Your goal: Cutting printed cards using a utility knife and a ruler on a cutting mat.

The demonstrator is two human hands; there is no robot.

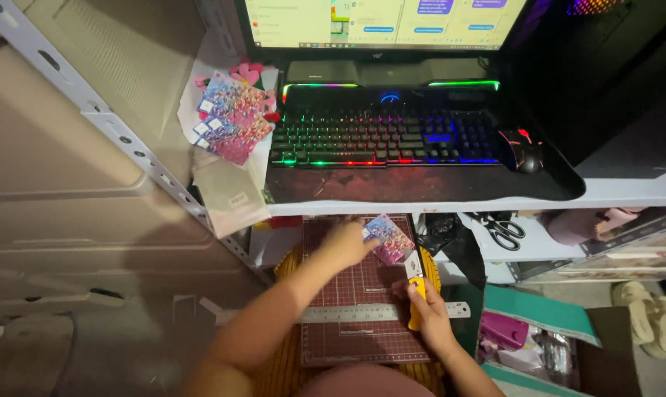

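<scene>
A person's knee, at the bottom edge, sits beneath a dark red cutting mat (347, 294) crossed from left to right by a steel ruler (362, 313). The right hand (430, 312) is wrapped tight around a yellow knife (416, 283), its long axis running up and away from the body, the blade end pointing at a colourful printed card (389, 238) lying on the far right part of the mat. The left hand (345, 242), fingers curled down, presses the card's left edge and pins it flat. The card lies just beyond the knife's tip, so the right hand is the nearer to its lower edge while the left touches it outright; whether the blade meets the card cannot be told. Above, on the white shelf (620, 192), stand a backlit keyboard (380, 138), a mouse (522, 151) and more cards (231, 117) of the same kind; scissors (500, 229) rest on the lower shelf to the right.
</scene>
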